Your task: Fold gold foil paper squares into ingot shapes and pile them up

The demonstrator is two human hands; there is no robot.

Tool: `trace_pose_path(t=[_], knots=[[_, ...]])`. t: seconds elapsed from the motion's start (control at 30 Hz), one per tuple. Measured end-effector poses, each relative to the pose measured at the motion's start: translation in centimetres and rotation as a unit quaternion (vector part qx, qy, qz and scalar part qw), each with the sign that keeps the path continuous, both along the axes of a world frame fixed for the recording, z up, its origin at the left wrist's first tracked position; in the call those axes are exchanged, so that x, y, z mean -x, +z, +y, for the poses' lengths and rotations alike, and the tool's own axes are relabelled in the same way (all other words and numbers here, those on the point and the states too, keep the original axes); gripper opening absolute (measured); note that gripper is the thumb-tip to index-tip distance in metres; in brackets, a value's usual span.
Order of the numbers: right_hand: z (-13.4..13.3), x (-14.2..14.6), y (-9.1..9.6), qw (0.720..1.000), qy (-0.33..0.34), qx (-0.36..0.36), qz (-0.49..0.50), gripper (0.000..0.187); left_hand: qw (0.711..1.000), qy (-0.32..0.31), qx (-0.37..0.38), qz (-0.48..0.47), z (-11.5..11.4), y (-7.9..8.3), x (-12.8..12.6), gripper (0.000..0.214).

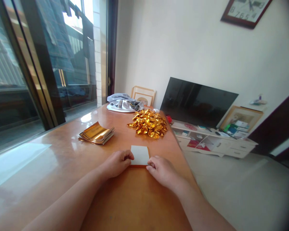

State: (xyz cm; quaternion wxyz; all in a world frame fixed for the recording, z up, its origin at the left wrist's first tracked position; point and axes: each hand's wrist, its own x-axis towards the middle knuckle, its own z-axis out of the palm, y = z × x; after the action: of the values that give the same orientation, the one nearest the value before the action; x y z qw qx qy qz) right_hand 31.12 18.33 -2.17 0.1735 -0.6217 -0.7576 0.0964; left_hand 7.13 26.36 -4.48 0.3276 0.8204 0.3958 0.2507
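Observation:
A small sheet of paper [140, 154], white side up with an orange-gold edge along its near fold, lies on the wooden table [62, 166] in front of me. My left hand [117, 163] pinches its near left corner with curled fingers. My right hand [162, 170] presses and pinches its near right corner. Both hands rest on the tabletop. Further back sits a heap of folded gold foil pieces [149, 123]. A stack of flat gold foil sheets [96, 133] lies to the left, its top sheet curling up.
A grey and white bundle of cloth [122, 103] and a picture frame [143, 95] stand at the table's far end. A glass sliding door [26, 70] runs along the left. To the right are a TV [197, 102] on a low white cabinet [214, 142] and open floor.

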Motion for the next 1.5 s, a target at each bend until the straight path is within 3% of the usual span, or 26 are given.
trace_pose_path(t=[0.2, 0.37, 0.47, 0.57, 0.8, 0.97, 1.1, 1.17, 1.23, 1.33, 1.43, 1.5], knots=[[1.1, -0.6, -1.3, 0.993, -0.021, 0.006, 0.112, 0.017, 0.995, 0.05, -0.013, -0.09, 0.3, 0.0, -0.4, 0.014], [1.4, -0.2, -1.2, 0.949, -0.04, 0.039, 0.309, 0.024, 0.979, 0.132, -0.018, -0.155, 0.4, 0.5, -0.3, 0.01], [1.1, 0.4, -0.7, 0.914, -0.031, 0.061, 0.4, 0.024, 0.981, 0.103, 0.028, -0.161, 0.0, 0.7, -0.5, 0.018], [0.7, 1.0, -0.6, 0.898, -0.019, 0.075, 0.433, 0.023, 0.979, 0.058, 0.083, -0.175, -0.8, 1.0, -1.0, 0.028], [0.4, 2.1, -1.5, 0.9, 0.009, 0.099, 0.424, 0.021, 0.943, -0.019, 0.172, -0.283, -1.9, 2.5, -2.0, 0.027], [0.5, 2.1, -1.6, 0.902, 0.013, 0.102, 0.419, 0.019, 0.928, -0.007, 0.18, -0.327, -1.9, 2.3, -2.3, 0.017], [0.7, 1.8, -1.9, 0.915, 0.001, 0.087, 0.393, 0.021, 0.951, 0.059, 0.084, -0.291, -1.4, 1.6, -1.8, 0.011], [0.8, 1.8, -2.0, 0.917, -0.005, 0.086, 0.39, 0.023, 0.97, 0.115, -0.03, -0.214, -1.1, 1.6, -1.4, 0.01], [0.9, 1.7, -1.9, 0.914, -0.018, 0.082, 0.397, 0.025, 0.97, 0.147, -0.16, -0.112, -1.1, 1.9, -1.1, 0.008], [0.9, 1.5, -1.5, 0.916, -0.053, 0.046, 0.394, 0.027, 0.953, 0.134, -0.269, 0.023, -1.5, 2.7, -0.9, 0.007], [0.6, 1.2, -0.5, 0.942, -0.066, -0.052, 0.324, 0.018, 0.948, 0.078, -0.293, 0.101, -2.2, 3.3, -1.2, 0.014], [0.3, 1.2, 0.1, 0.963, -0.04, -0.123, 0.237, 0.014, 0.947, 0.032, -0.295, 0.126, -2.6, 3.4, -1.6, 0.017]])
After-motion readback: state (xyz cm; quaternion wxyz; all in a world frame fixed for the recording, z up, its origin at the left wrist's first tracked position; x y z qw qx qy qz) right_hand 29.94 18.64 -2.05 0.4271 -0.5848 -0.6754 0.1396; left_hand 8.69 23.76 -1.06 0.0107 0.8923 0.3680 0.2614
